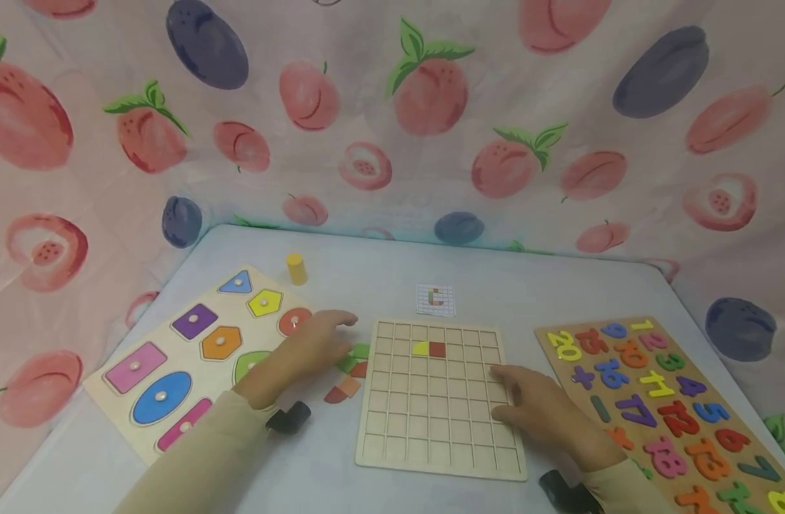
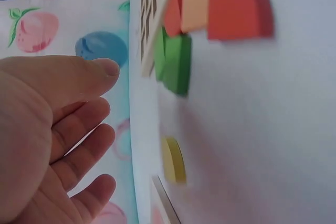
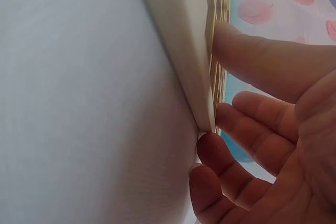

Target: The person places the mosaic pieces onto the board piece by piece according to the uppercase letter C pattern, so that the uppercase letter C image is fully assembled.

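My left hand point(image 1: 316, 341) hovers between the shape board and the grid board, fingers apart and holding nothing. Below it lie loose wooden pieces: green pieces point(image 2: 179, 66), an orange piece point(image 1: 350, 386) and a red rounded piece point(image 2: 239, 6). A yellow piece point(image 2: 173, 161) lies separately in the left wrist view. On the wooden grid board point(image 1: 424, 428), a yellow quarter-round piece point(image 1: 421, 349) sits beside a dark red square point(image 1: 437, 350). My right hand point(image 1: 538, 405) rests at the board's right edge, thumb on its top face and other fingers loosely bent by the edge.
A pattern card point(image 1: 435, 300) lies behind the grid board. To the left is a knobbed shape board point(image 1: 125, 350), with a yellow cylinder point(image 1: 296, 269) behind it. A number board point(image 1: 549, 339) lies at the right. Fruit-printed cloth point(image 1: 366, 86) hangs behind the white table.
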`<state>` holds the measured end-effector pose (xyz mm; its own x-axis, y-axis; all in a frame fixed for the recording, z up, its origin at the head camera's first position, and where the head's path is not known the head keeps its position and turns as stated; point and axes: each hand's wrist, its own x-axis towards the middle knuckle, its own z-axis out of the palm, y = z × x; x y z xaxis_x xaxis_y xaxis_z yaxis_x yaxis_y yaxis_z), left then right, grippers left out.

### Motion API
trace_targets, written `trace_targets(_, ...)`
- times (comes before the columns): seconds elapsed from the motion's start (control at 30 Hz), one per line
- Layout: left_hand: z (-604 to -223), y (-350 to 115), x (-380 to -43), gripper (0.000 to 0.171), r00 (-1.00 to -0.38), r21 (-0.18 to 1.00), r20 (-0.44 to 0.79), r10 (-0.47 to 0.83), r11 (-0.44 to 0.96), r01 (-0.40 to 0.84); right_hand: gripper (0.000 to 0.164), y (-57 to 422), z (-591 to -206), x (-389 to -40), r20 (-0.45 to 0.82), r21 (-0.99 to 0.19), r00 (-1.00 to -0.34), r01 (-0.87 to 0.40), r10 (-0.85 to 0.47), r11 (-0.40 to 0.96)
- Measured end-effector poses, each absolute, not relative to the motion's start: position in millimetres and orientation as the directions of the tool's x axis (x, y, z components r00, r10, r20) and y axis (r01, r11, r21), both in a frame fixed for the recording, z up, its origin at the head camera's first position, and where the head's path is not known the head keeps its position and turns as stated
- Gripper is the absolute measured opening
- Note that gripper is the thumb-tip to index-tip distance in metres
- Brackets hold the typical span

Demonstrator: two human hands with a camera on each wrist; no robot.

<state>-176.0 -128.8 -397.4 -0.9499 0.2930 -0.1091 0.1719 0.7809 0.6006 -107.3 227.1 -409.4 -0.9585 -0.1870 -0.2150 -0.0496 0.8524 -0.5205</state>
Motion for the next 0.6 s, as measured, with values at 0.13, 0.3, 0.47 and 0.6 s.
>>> trace_targets(0.13,-400,-140,-173,0.048,-0.954,0.598,-0.114,0.277,0.786,0.157,0.064,228,-409,-107,-0.204,-0.524,-0.959,-0.062,-0.196,0.849)
trace_targets(0.3,-401,-154,-169,0.049,-0.953,0.568,-0.085,0.292,0.8,0.194,0.065,227,-410,-106,-0.205,-0.519,-0.959,-0.063,-0.195,0.852)
trace_targets(0.47,-406,-164,-167,0.051,-0.955,0.519,-0.077,0.286,0.829,0.206,0.066,227,-408,-106,-0.208,-0.513,-0.958,-0.065,-0.197,0.856)
trace_targets(0.6,-409,-168,-166,0.051,-0.954,0.502,-0.047,0.297,0.833,0.235,0.066,227,-407,-107,-0.211,-0.515,-0.954,-0.075,-0.212,0.854)
